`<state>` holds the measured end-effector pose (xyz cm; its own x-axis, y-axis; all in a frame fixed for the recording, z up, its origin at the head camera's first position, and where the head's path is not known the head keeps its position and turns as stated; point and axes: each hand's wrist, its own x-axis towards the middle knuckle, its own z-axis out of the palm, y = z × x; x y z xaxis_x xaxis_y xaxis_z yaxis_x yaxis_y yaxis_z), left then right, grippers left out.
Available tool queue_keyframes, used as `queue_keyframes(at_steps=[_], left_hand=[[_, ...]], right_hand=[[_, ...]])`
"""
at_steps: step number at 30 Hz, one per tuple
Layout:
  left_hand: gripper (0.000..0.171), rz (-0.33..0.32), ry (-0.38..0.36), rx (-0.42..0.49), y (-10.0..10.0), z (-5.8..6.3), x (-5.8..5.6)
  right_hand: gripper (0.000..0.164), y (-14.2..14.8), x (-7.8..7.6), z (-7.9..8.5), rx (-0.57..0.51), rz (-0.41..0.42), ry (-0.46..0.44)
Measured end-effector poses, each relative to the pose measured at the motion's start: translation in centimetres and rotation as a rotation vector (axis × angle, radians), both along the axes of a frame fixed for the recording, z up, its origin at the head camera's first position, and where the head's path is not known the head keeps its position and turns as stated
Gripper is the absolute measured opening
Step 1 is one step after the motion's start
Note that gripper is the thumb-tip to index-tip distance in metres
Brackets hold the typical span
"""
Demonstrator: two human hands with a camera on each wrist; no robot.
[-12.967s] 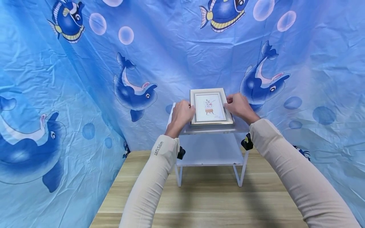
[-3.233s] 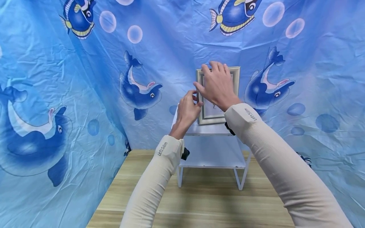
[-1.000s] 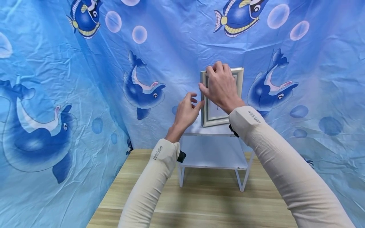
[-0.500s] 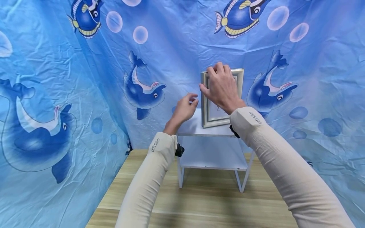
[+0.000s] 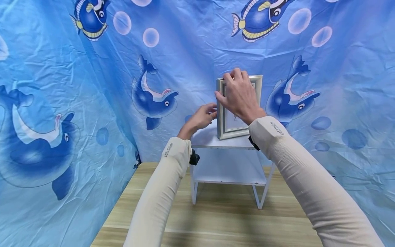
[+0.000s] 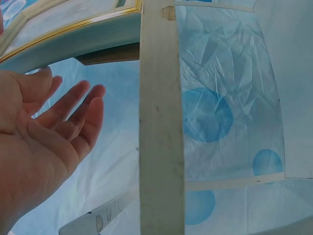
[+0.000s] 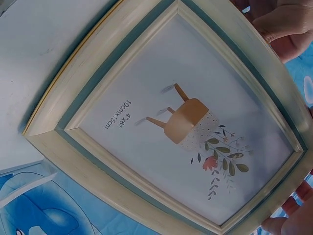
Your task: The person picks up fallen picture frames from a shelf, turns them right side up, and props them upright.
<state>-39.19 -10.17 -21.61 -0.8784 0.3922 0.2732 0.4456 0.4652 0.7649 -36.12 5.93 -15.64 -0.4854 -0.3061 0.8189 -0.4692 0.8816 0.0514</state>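
A cream picture frame [image 5: 239, 132] with a blue-green inner line stands upright on the top of a white two-tier stand [image 5: 210, 135]. My right hand [image 5: 240, 94] grips it from above, fingers hooked over the top edge and thumb towards the left side, hiding much of the picture. In the right wrist view, a potted-plant picture [image 7: 195, 122] fills the frame, with fingertips [image 7: 298, 210] at its edge. Beside the frame's left edge is my left hand [image 5: 202, 116], fingers relaxed and reaching partly behind. The left wrist view shows that hand [image 6: 54, 117] near a brown back piece [image 6: 112, 54].
Under the top is a lower white shelf [image 5: 229, 169] on thin white legs. The stand is on a wood-grain surface [image 5: 216, 223]. A blue curtain [image 5: 185, 51] printed with dolphins and fish hangs close behind the frame and along the sides.
The picture frame went from lying flat between both hands to standing upright. My left hand left its side edge, drew back, then reached in behind it. My right hand stays on top.
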Motion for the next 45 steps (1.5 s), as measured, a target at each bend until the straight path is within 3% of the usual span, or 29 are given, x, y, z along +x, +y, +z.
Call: queue_keyframes(at_steps=[13, 36, 45], left_hand=[[0.033, -0.116, -0.014, -0.101, 0.07, 0.27, -0.6], [0.022, -0.111, -0.012, -0.115, 0.58, 0.33, -0.38], [0.026, -0.113, 0.005, -0.117, 0.64, 0.2, -0.6]], right_hand=[[0.049, 0.21, 0.06, 0.1, -0.009, 0.044, 0.003], [0.048, 0.53, -0.17, 0.05, 0.006, 0.067, 0.004], [0.046, 0.74, -0.28, 0.04, 0.009, 0.078, -0.005]])
